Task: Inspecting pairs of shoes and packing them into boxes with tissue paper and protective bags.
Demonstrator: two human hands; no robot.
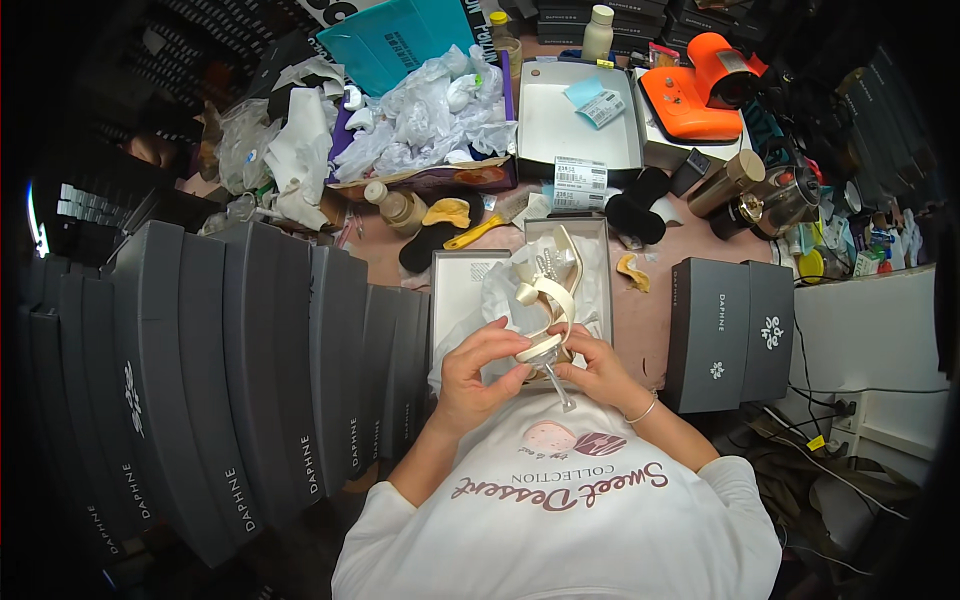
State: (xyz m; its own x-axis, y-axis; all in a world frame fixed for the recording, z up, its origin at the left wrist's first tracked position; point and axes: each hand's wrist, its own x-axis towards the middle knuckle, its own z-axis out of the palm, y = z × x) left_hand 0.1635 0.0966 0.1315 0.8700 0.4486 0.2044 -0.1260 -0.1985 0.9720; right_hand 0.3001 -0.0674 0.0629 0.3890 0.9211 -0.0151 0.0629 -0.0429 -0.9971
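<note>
Hands at a cream high-heeled sandal, head view, read left to right. Row of grey shoe boxes (pixel 250 370) standing on edge fills the left; I see the left hand (pixel 480 365) closed on the heel end of the sandal (pixel 545 310), fingertips curled over its sole, and the right hand (pixel 600 368) pinching the same end from the other side, a thin bracelet at that wrist. The sandal is held just above an open shoe box (pixel 600 240) lined with white tissue paper (pixel 505 290), toe pointing away, slender stiletto heel (pixel 558 385) pointing toward the person's chest. I judge it light and stiff in the sole, with soft, easily creased straps and a smooth finish that could slip or mark; the thin heel looks the weakest part, so the sole near the heel seat seems the safest hold. Two more grey boxes (pixel 730 330) stand at the right.
</note>
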